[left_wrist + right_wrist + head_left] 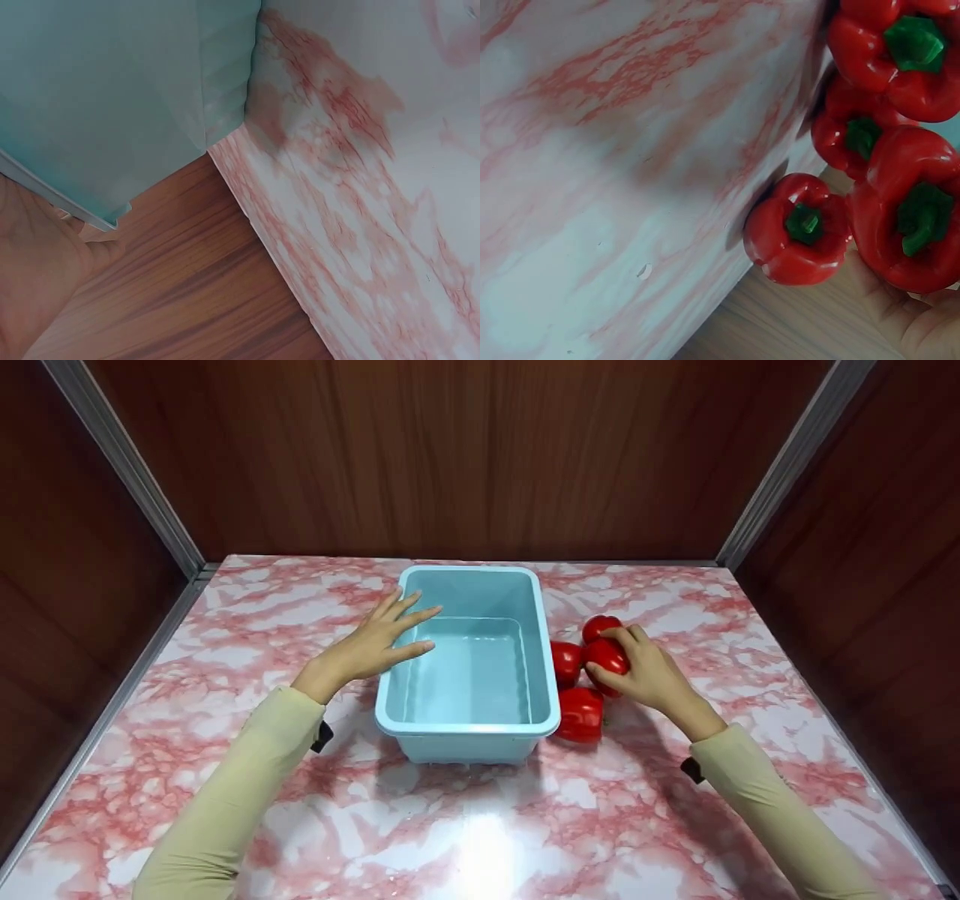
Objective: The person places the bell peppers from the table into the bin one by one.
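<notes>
A light blue plastic tub [466,729] stands mid-table with nothing inside it. My left hand [367,649] hovers at the tub's left rim, fingers spread over the opening and holding nothing. To the right of the tub, my right hand [649,671] grips a red bell pepper [606,656] between thumb and fingers. In the right wrist view that bell pepper [907,214] shows its green stem. Three other red bell peppers lie close by: one at the back [600,625], one against the tub's side [566,662], and one nearest the front [579,715].
The table top [315,825] has a red and white marbled pattern. Dark wood panels [465,457] enclose it at the back and both sides, joined by grey metal corner posts [127,465].
</notes>
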`<control>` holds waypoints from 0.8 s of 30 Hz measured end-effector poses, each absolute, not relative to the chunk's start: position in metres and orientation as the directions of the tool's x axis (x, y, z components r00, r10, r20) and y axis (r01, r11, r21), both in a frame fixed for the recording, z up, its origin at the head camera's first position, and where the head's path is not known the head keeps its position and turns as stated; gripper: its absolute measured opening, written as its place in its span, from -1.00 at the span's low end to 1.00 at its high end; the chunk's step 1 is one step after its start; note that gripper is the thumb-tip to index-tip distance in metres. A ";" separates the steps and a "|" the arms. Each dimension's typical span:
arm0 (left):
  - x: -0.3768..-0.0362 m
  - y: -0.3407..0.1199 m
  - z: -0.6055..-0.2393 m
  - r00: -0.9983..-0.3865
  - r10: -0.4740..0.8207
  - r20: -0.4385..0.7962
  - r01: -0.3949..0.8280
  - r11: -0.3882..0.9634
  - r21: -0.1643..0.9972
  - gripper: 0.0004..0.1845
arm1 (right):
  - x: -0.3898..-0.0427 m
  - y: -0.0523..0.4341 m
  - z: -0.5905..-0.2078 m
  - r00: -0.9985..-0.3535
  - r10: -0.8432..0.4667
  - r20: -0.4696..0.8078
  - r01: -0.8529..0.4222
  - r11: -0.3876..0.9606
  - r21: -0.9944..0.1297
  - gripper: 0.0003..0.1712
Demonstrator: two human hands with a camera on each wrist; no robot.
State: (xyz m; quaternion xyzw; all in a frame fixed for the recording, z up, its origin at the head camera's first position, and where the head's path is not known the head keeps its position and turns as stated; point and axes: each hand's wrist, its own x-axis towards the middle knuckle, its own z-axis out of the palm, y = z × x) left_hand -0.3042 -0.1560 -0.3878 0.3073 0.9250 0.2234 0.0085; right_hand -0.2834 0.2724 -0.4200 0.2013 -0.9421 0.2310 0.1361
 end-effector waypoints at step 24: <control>-0.304 -0.156 -0.388 -0.808 0.574 0.130 0.569 0.704 0.425 -0.33 | -0.284 0.269 -0.415 -0.893 -0.311 0.327 -0.428 0.811 -0.399 -0.31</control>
